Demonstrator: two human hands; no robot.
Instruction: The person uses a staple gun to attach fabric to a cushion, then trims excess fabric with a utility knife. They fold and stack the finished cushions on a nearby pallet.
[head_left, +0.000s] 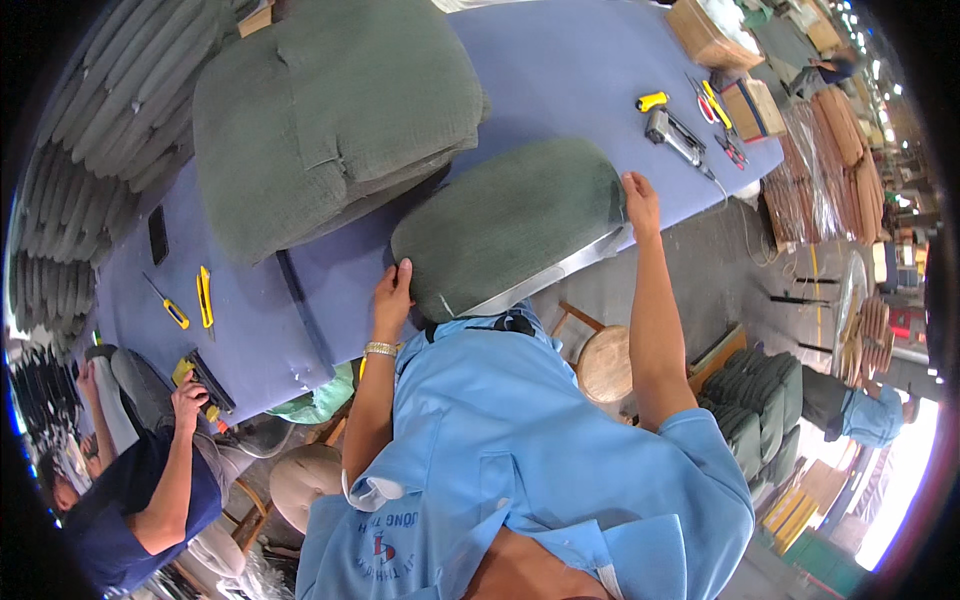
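A dark green upholstered cushion (515, 220) lies tilted at the near edge of the blue-covered table (545, 75), a pale strip showing along its near side. My left hand (392, 290) holds its left end, thumb up and the fingers partly hidden behind it. At the far right corner, my right hand (640, 200) grips the other end, fingers bent round the edge. Just beyond the cushion sits a stack of larger green cushions (340, 110).
Right of the cushion lie a staple gun (675, 138) with a hose, a yellow-handled tool (652, 101) and red-handled pliers (732, 150). At left are a utility knife (205, 298), a screwdriver (172, 310) and a co-worker's hand (190, 400) on another tool. A round stool (605, 364) stands below.
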